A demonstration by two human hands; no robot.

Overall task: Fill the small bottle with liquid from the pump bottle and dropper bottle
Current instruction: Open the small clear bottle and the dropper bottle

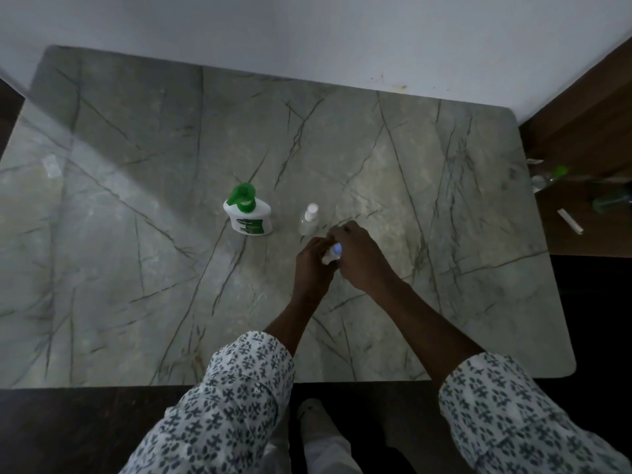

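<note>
A white pump bottle (248, 217) with a green pump head stands upright at the middle of the marble table (136, 234). To its right stands a small clear bottle (309, 220) with a white cap. Just in front of that, both my hands hold a small white dropper bottle (332, 253) with a bluish tip. My left hand (313, 263) wraps its body from the left. My right hand (359, 258) closes over its top from the right. Most of the dropper bottle is hidden by my fingers.
The table butts against a white wall (307, 35) at the back. To the right, a lower wooden surface (588, 138) carries a clear bottle with a green cap (549, 177), a dark green item and a white stick. The floor below the front edge is dark.
</note>
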